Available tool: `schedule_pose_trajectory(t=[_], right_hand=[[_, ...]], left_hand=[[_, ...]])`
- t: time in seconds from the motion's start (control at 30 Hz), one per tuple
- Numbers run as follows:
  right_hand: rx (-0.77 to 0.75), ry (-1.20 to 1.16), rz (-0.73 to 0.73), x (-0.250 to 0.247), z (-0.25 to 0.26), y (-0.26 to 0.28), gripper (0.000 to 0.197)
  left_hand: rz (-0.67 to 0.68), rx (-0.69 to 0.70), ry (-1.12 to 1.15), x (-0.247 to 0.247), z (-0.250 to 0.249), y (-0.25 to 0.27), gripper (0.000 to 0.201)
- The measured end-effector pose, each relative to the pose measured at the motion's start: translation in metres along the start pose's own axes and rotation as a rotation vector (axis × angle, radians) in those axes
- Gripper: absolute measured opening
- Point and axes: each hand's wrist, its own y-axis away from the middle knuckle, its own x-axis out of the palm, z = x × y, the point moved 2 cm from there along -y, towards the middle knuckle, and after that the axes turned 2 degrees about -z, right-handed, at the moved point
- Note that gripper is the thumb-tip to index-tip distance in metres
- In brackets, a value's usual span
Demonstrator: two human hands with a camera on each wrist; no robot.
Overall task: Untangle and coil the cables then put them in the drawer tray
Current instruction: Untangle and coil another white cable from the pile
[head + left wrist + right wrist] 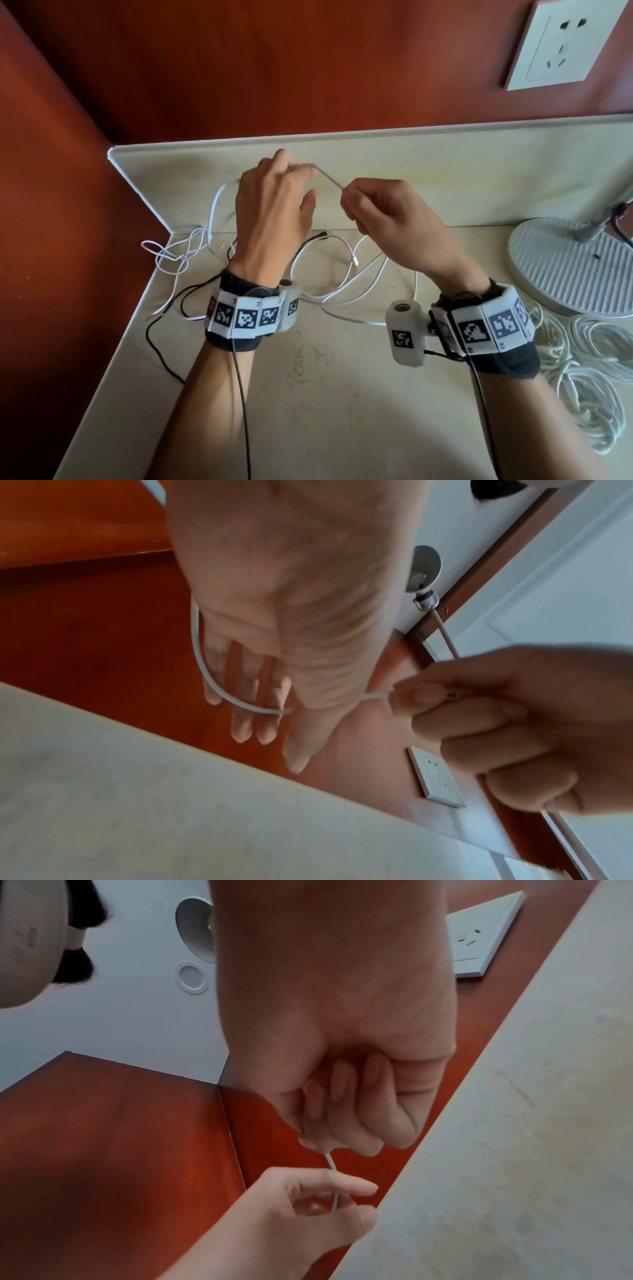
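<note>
A thin white cable [329, 178] runs taut between my two hands, raised above the pale countertop [342, 404]. My left hand [284, 185] has its fingers nearly straight; the cable [212, 680] loops round their outer side and passes under the thumb. My right hand [356, 202] pinches the cable [331, 1164] between thumb and curled fingers [342, 1085], just right of the left hand [325, 1204]. The rest of this cable trails down into a loose tangle of white cables [342, 274] and a black cable [150, 337] on the counter below. No drawer tray is in view.
Several coiled white cables [575, 359] lie at the right edge beside a round ribbed lamp base [565, 267]. A raised backsplash [462, 178] bounds the counter at the back, with red-brown walls behind and to the left. A wall socket [561, 44] sits up right.
</note>
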Motion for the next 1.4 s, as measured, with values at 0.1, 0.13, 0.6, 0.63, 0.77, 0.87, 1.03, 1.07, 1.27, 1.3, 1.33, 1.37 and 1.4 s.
schedule_pose_trajectory(t=[0.1,0.13,0.6,0.63,0.77,0.87,1.03,1.07,1.27,1.3,1.33,1.37,1.4], right_hand=[[-0.028,-0.032,0.114,0.007,0.002,0.003,0.035],[-0.032,-0.038,0.155,0.01,0.003,0.003,0.035],[0.013,-0.406,0.536,-0.001,-0.003,0.012,0.041],[0.027,-0.426,0.56,-0.001,-0.006,0.011,0.039],[0.103,-0.476,0.617,0.005,-0.027,0.008,0.037],[0.212,-0.625,0.546,0.012,-0.047,0.002,0.028],[0.426,-0.859,0.375,0.01,-0.064,-0.008,0.029],[0.452,-0.86,0.354,0.009,-0.064,-0.009,0.035],[0.546,-0.792,0.174,0.005,-0.061,-0.011,0.045],[0.548,-0.782,0.128,0.005,-0.063,-0.011,0.047],[0.546,-0.776,0.083,0.006,-0.065,-0.012,0.047],[0.535,-0.777,0.04,0.007,-0.067,-0.012,0.046],[0.518,-0.779,0.002,0.008,-0.068,-0.013,0.043]], left_hand=[[-0.114,-0.26,0.198,0.005,0.007,0.001,0.026],[-0.163,-0.316,0.256,0.006,0.01,-0.001,0.041],[-0.089,-0.856,1.37,-0.002,0.002,-0.008,0.028],[-0.062,-0.895,1.462,0.0,-0.002,-0.008,0.027],[0.18,-0.976,1.576,0.001,-0.017,-0.006,0.032],[0.439,-0.766,1.572,0.001,-0.022,-0.004,0.044],[0.629,-0.351,1.341,0.005,-0.024,0.005,0.061],[0.658,-0.329,1.303,0.006,-0.026,0.007,0.063],[0.694,-0.322,1.084,0.015,-0.026,0.009,0.069],[0.722,-0.32,1.061,0.015,-0.026,0.009,0.047],[0.747,-0.323,1.04,0.015,-0.026,0.01,0.028],[0.767,-0.319,1.026,0.014,-0.025,0.01,0.017],[0.786,-0.308,1.019,0.013,-0.026,0.011,0.01]])
